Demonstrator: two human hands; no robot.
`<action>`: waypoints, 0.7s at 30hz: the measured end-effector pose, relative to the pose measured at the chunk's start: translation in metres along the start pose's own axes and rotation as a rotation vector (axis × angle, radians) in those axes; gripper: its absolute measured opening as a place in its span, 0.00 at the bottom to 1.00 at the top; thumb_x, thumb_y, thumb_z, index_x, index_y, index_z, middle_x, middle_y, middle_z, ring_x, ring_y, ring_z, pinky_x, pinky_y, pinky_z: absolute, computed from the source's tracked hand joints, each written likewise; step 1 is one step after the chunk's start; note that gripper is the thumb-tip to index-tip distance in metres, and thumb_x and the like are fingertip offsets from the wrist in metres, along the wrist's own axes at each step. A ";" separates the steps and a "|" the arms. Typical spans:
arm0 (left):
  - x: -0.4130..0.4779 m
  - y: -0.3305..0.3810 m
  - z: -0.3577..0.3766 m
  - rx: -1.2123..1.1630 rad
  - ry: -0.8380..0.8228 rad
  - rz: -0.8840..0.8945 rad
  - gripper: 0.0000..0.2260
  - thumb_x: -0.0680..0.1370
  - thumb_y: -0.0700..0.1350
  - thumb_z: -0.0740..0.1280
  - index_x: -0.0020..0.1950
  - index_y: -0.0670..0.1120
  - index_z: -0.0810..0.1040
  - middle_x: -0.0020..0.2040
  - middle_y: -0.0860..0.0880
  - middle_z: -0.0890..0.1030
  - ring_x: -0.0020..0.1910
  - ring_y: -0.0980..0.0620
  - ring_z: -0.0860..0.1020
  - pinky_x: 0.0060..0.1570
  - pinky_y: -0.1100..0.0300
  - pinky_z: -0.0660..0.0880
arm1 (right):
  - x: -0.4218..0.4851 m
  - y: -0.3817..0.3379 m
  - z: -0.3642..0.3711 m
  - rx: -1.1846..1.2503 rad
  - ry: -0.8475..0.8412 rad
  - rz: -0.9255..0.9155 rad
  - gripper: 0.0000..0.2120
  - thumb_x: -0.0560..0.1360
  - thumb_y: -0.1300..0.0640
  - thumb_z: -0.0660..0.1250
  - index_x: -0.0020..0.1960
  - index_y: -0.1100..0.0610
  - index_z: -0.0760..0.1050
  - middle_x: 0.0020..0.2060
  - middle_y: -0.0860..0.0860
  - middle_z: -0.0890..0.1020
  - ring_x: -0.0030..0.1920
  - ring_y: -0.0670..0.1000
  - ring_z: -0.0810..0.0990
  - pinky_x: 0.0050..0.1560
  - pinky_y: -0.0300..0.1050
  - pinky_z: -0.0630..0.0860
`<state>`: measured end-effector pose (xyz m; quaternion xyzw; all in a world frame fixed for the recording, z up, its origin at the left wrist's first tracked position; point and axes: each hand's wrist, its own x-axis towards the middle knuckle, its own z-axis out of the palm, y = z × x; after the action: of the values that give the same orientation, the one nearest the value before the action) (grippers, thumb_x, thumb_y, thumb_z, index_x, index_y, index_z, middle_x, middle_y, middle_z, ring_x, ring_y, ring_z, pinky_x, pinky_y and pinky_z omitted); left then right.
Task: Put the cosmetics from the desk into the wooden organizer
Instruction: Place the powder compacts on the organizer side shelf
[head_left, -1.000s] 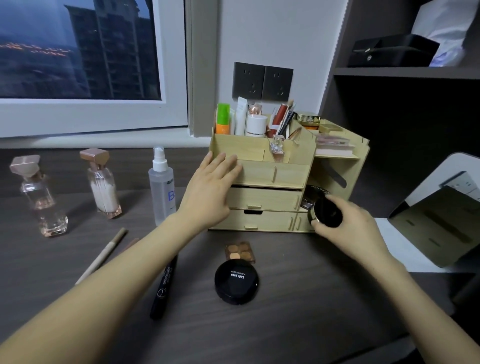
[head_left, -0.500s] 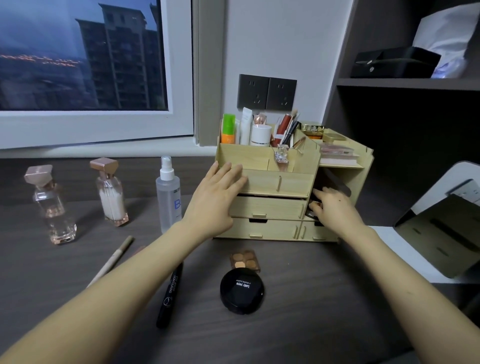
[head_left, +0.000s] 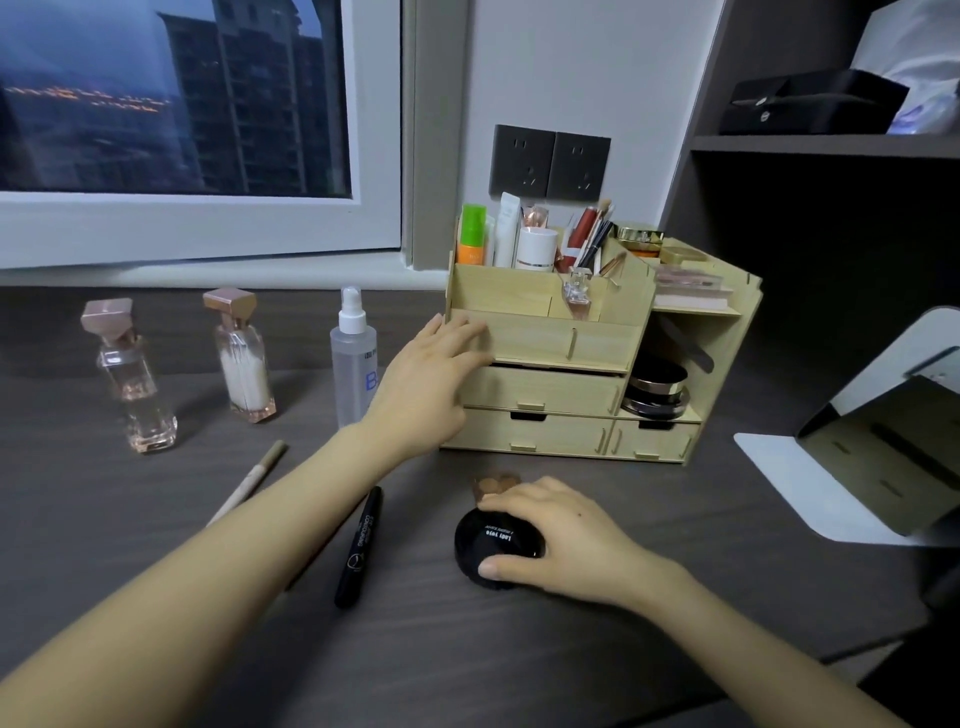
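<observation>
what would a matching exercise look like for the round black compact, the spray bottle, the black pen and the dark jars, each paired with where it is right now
Things
1. round black compact
2. spray bottle
3. black pen
4. dark jars

Places
a. stacked in the open side shelf of the wooden organizer
b. lying flat on the desk, left of the compact
c. on the desk, gripped by the right hand
d. standing upright on the desk, left of the organizer

Pairs: 1-c, 2-d, 3-b, 4-a
</observation>
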<state>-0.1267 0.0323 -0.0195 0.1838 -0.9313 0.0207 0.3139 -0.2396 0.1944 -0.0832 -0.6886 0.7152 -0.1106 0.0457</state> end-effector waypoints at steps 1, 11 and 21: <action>-0.005 -0.002 0.000 -0.008 0.004 -0.007 0.26 0.65 0.31 0.61 0.63 0.42 0.76 0.72 0.43 0.68 0.74 0.45 0.61 0.74 0.56 0.47 | 0.001 0.000 0.002 0.003 0.011 -0.006 0.31 0.68 0.33 0.64 0.68 0.43 0.67 0.64 0.43 0.74 0.62 0.49 0.69 0.64 0.46 0.67; -0.023 -0.015 -0.003 -0.049 0.024 -0.111 0.21 0.66 0.29 0.61 0.54 0.42 0.81 0.65 0.43 0.76 0.64 0.40 0.72 0.70 0.52 0.61 | -0.013 0.007 -0.016 0.053 0.447 0.063 0.27 0.65 0.41 0.70 0.61 0.50 0.75 0.55 0.46 0.80 0.56 0.49 0.74 0.55 0.39 0.68; -0.019 -0.012 -0.008 -0.077 0.081 -0.094 0.18 0.66 0.29 0.61 0.51 0.42 0.82 0.62 0.43 0.78 0.62 0.42 0.74 0.58 0.53 0.71 | 0.010 0.099 -0.080 -0.114 0.790 0.528 0.25 0.72 0.50 0.68 0.65 0.59 0.71 0.57 0.56 0.79 0.58 0.60 0.71 0.57 0.52 0.70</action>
<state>-0.1036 0.0292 -0.0254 0.2142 -0.9082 -0.0227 0.3588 -0.3537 0.1943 -0.0265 -0.3901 0.8333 -0.3090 -0.2408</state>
